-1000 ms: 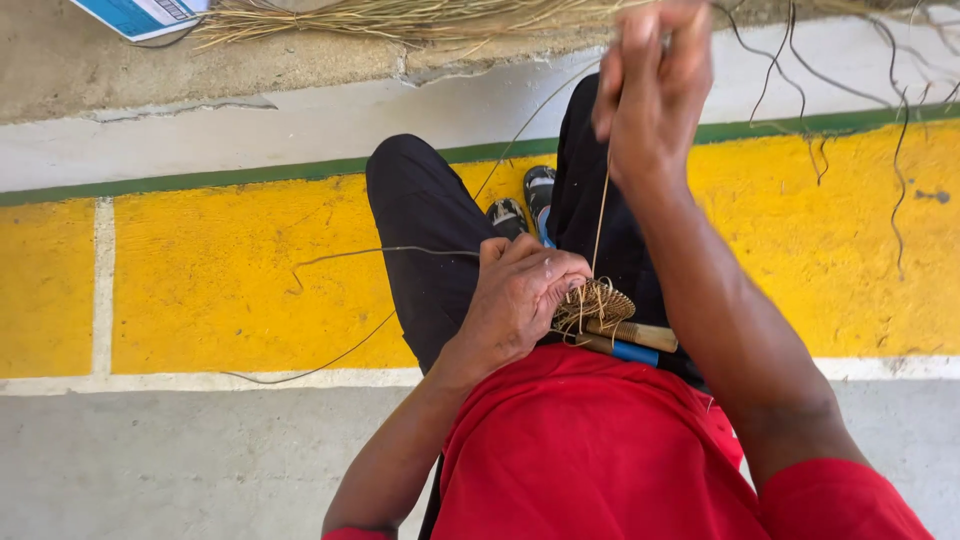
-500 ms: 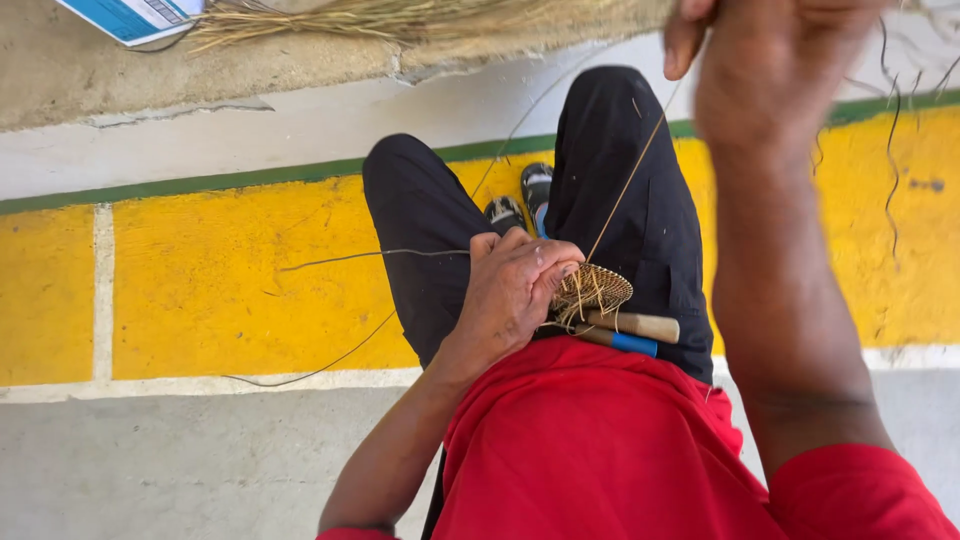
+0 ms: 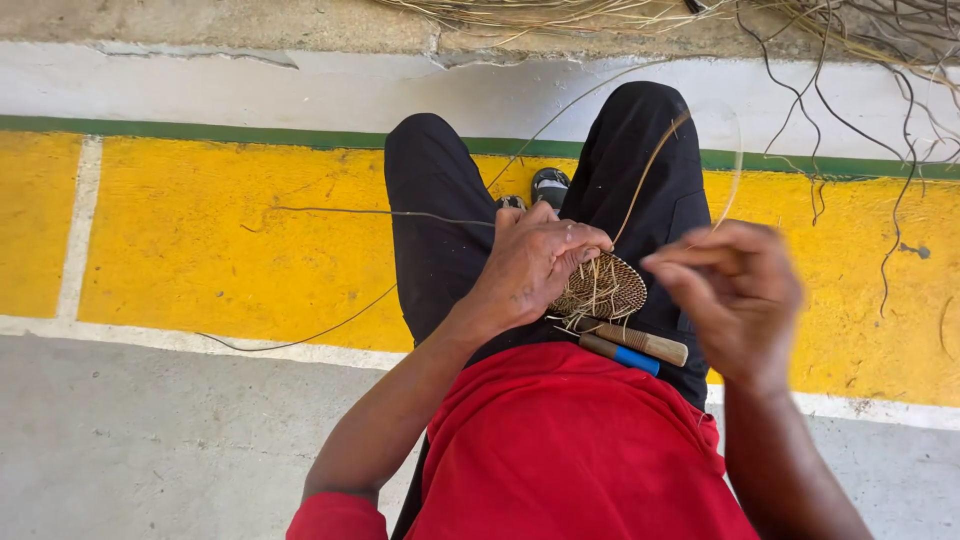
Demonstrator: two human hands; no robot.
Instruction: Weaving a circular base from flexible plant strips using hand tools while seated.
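My left hand (image 3: 535,262) grips the edge of a small round woven disc of straw (image 3: 603,288) that rests on my lap. Loose straw ends stick up from the disc. My right hand (image 3: 735,300) hovers just right of the disc, blurred, its fingers pinched on a thin straw strand (image 3: 648,170) that arcs up over my right knee. Two tools lie on my lap below the disc: one with a wooden handle (image 3: 640,342) and one with a blue handle (image 3: 622,355). I wear black trousers and a red shirt.
A bundle of dry straw (image 3: 600,15) lies along the concrete ledge at the top, with dark strands (image 3: 880,120) trailing down at the right. Long loose fibres (image 3: 340,212) lie across the yellow painted floor (image 3: 200,230). My shoes (image 3: 548,186) show between my knees.
My right hand has come down from high above my knee to beside the disc, bringing the strand with it. The left hand has kept its hold on the disc.
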